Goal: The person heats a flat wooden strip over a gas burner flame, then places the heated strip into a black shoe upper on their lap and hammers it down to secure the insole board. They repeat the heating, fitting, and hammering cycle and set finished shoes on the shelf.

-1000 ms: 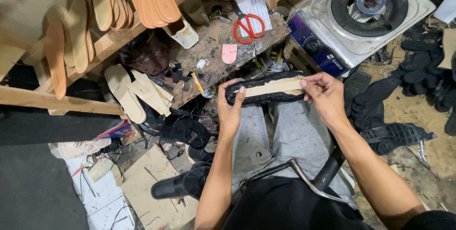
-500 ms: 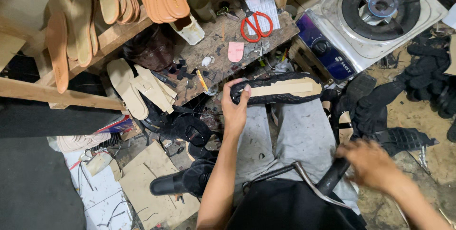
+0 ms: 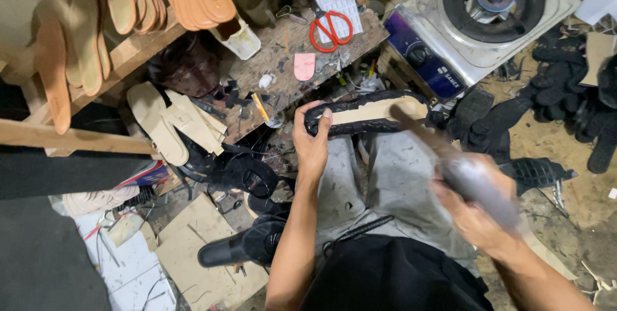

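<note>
Since half a second ago your right hand has risen gripping a blurred hammer, head near the sole, which your left hand clamps by its left end, long axis left-right over your lap.

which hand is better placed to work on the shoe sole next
Probably the right hand: it grips a long tool, blurred, whose tip lies over the pale sole. The left hand is clamped on the shoe's end, holding it above the lap, so it is busy steadying.
</note>
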The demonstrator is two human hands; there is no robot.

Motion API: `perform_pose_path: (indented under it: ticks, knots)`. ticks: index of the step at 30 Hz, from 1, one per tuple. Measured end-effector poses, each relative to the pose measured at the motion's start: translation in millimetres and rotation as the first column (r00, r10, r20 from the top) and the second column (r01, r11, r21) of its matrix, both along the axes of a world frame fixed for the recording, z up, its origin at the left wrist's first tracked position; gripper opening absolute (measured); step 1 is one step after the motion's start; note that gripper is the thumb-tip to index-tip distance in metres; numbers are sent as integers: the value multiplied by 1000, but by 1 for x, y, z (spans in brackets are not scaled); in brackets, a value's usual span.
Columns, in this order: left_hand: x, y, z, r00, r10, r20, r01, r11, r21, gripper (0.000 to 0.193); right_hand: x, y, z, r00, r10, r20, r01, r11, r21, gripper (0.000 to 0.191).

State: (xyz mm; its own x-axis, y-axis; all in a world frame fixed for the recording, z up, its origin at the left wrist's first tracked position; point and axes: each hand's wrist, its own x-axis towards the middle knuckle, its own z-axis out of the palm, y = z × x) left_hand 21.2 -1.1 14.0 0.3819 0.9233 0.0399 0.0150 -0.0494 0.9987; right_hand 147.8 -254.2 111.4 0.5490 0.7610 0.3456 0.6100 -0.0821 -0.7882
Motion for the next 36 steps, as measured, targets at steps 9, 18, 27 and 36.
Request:
perform_pose_path:
  ticks: [9,18,27,36]
  knots:
    - [-4,3,-2,999,37,-5,-37,997,-75,30,-15,72,-48,994,-30,-105,13,988,-156,32]
    - [-4,4,-3,1000,6,-6,-7,997,-82,28,-28,59,-46,896,319,-310,3,692,722,18]
    - [-4,8,-12,997,-39,67,36,998,48,26,-21,45,-71,852,-37,-521,204,942,267,31]
    - [-5,10,-12,999,-11,33,13,998,-60,30,2,30,-87,783,-269,-560,295,954,-45,27]
